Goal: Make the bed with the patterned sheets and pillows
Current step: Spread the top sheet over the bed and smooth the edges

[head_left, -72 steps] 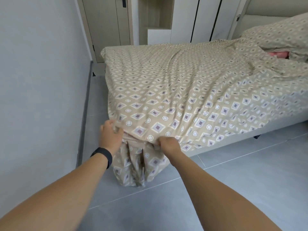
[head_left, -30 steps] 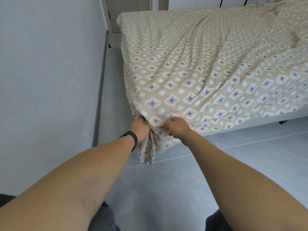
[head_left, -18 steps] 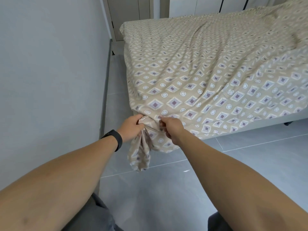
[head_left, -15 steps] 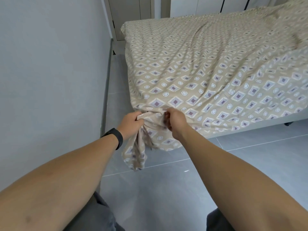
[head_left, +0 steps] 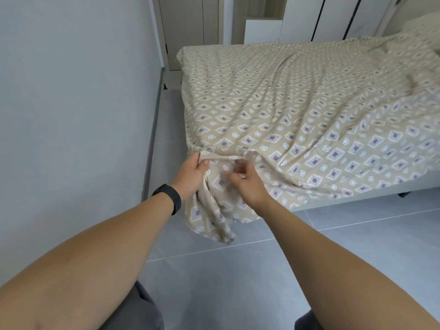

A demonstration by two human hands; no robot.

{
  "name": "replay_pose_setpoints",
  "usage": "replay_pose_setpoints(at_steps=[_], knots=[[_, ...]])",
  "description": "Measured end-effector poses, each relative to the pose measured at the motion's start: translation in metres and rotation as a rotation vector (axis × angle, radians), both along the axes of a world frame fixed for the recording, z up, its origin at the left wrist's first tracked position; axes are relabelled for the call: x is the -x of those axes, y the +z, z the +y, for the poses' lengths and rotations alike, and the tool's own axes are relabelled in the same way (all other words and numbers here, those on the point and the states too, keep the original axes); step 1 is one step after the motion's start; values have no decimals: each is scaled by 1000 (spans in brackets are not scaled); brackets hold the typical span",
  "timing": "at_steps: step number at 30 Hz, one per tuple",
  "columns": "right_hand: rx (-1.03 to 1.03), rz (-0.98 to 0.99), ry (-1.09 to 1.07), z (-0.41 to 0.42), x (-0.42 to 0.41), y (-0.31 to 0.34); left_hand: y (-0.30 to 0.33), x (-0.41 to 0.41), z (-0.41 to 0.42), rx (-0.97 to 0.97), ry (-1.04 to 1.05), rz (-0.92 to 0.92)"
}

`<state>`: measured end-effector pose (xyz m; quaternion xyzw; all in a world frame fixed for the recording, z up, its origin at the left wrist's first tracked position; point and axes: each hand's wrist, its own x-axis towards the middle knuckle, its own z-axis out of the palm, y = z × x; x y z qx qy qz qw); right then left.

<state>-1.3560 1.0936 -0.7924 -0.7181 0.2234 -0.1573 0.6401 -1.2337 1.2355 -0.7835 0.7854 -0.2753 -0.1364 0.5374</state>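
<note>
A beige sheet [head_left: 297,110] with purple diamonds and white rings covers the bed, wrinkled across its top. Its near left corner hangs in a bunched fold [head_left: 214,217] down to the floor. My left hand [head_left: 191,176], with a black band on the wrist, pinches the sheet's edge at that corner. My right hand [head_left: 246,181] grips the same bunched cloth just to the right, blurred by motion. A pillow [head_left: 422,25] in the same pattern shows at the far right edge, mostly cut off.
A grey wall [head_left: 71,103] runs close along the left, leaving a narrow strip of tiled floor [head_left: 166,120] beside the bed. Wardrobe doors [head_left: 190,25] stand behind the bed's far end. Grey tiled floor [head_left: 357,246] lies in front of the bed.
Both hands have lifted the gathered corner a little higher against the mattress edge. The view has tilted up, showing the wardrobe doors again.
</note>
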Motion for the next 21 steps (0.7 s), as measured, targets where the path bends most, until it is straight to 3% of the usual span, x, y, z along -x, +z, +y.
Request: replay_pose_setpoints(at_steps=[2, 6, 9, 12, 18, 21], knots=[[172, 185, 78, 12, -2, -18, -3, 0, 0, -64, -55, 12], [908, 482, 191, 17, -5, -32, -13, 1, 2, -119, -209, 114], [1107, 507, 419, 20, 0, -44, -19, -6, 12, -175, -214, 165], [1286, 522, 462, 16, 1, -58, -23, -11, 25, -512, -388, 75], [1211, 493, 496, 27, 1, -64, -44, -5, 23, -936, -423, -14], [1179, 453, 471, 31, 5, -72, -53, 3, 16, -1039, -423, -45]])
